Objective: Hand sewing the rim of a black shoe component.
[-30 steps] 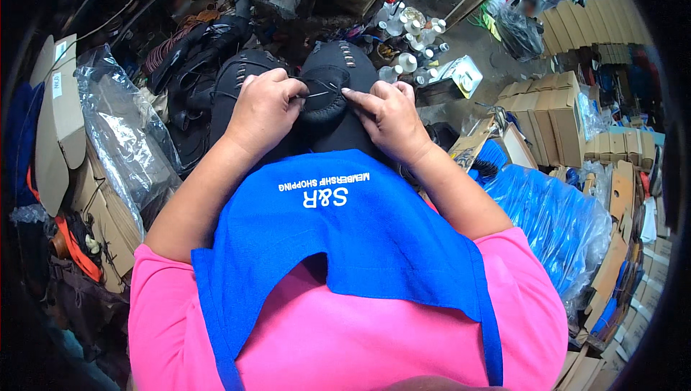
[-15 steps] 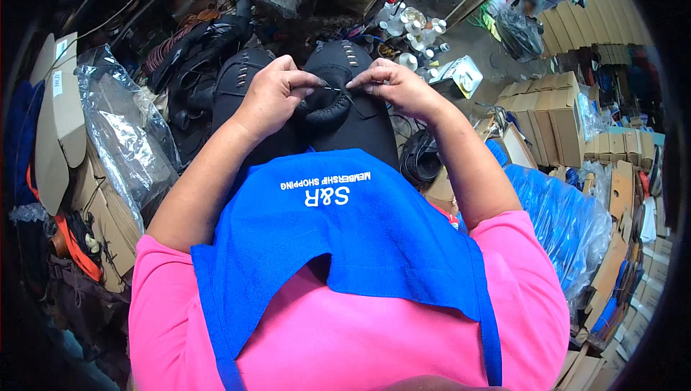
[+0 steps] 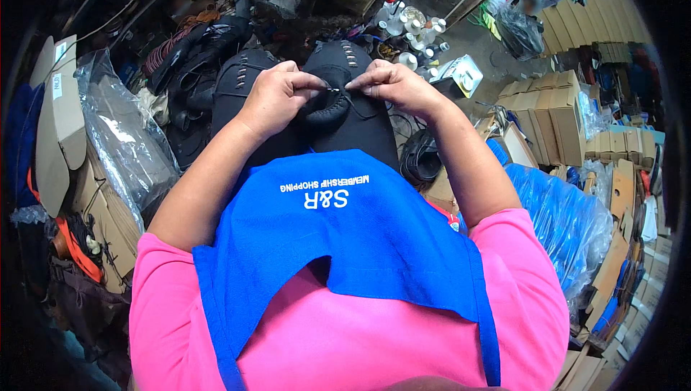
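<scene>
A black shoe upper (image 3: 332, 106) rests on my lap, toe end away from me. My left hand (image 3: 277, 96) pinches its padded collar from the left. My right hand (image 3: 392, 87) pinches a thin needle or thread (image 3: 335, 89) that runs between both hands, just above the collar. A second black upper (image 3: 241, 81) with small pale stitch marks lies to the left of the first. My blue apron (image 3: 345, 225) over a pink shirt fills the lower middle of the view.
Clear plastic bags with cardboard pieces (image 3: 126, 139) lie at the left. Stacked brown cardboard boxes (image 3: 554, 114) and a blue plastic-wrapped bundle (image 3: 568, 218) are at the right. Small bottles and cups (image 3: 414, 27) stand on the floor ahead. Black shoe parts (image 3: 194, 52) pile at the upper left.
Both hands have risen from lying flat on the upper and drawn together at the collar, where their fingertips now pinch the needle or thread.
</scene>
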